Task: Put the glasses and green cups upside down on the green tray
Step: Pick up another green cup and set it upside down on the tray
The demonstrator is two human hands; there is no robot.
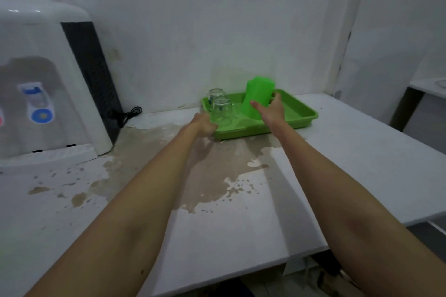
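A green tray [300,117] lies on the white table near the back wall. My right hand [271,109] grips a tall green cup [258,94], bottom up and tilted, over the tray's middle. Two clear glasses stand upside down at the tray's left end, the near glass [220,113] in front of the far glass [215,94]. My left hand [204,124] is at the tray's front left corner, fingers curled against the near glass's lower part; the grip itself is partly hidden.
A white water dispenser [45,89] stands at the left with a black cable [129,114] beside it. Brownish stains [212,176] spread over the table in front of the tray. The table's right edge drops off beyond the tray.
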